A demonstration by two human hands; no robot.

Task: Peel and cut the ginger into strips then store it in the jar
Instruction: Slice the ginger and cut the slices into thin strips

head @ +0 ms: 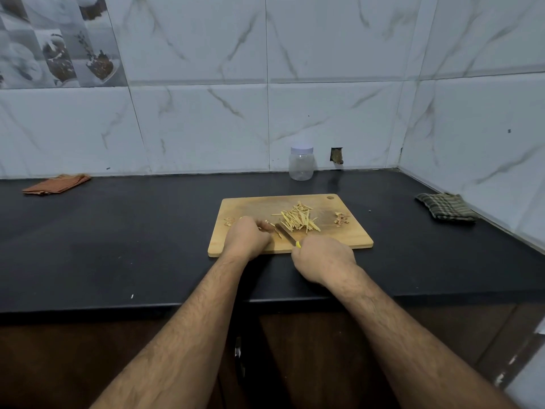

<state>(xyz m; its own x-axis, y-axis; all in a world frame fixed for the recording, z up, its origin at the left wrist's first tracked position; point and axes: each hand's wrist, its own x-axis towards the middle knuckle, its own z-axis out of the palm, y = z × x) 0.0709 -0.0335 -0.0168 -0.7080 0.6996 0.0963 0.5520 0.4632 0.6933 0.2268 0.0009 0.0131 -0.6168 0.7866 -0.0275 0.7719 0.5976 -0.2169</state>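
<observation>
Ginger: I see a loose pile of ginger strips [299, 220] lying mid-board, and a small uncut piece seems to sit under my left hand [247, 238], mostly hidden by it.
Left hand: its fingers are curled down over that piece, pinning it to the cutting board [348, 236]; I cannot see the fingertips themselves.
Right hand: my right hand [323, 259] is wrapped tight around the yellow handle of the knife [285, 231], whose blade angles up and left toward the left hand, just beside it.
Peelings: small brown ginger scraps [341, 219] lie near the board's right edge, and a few more [228, 221] at the left, apart from the strips.
Jar: the clear plastic jar [301, 163] stands against the wall behind the board, lid on and, as far as I can tell, empty.
Bench: the dark bench [118, 246] also carries an orange cloth [56, 184] far left and a green checked cloth [446, 207] at right.
Stage: I judge cutting is nearly finished; filling the jar is not yet begun.
Risk: the blade works very near the curled left fingers, so a slip on the small piece could nick them.
Risk: strips sit close to the peel scraps, so a careless sweep could mix skin into the jar.
</observation>
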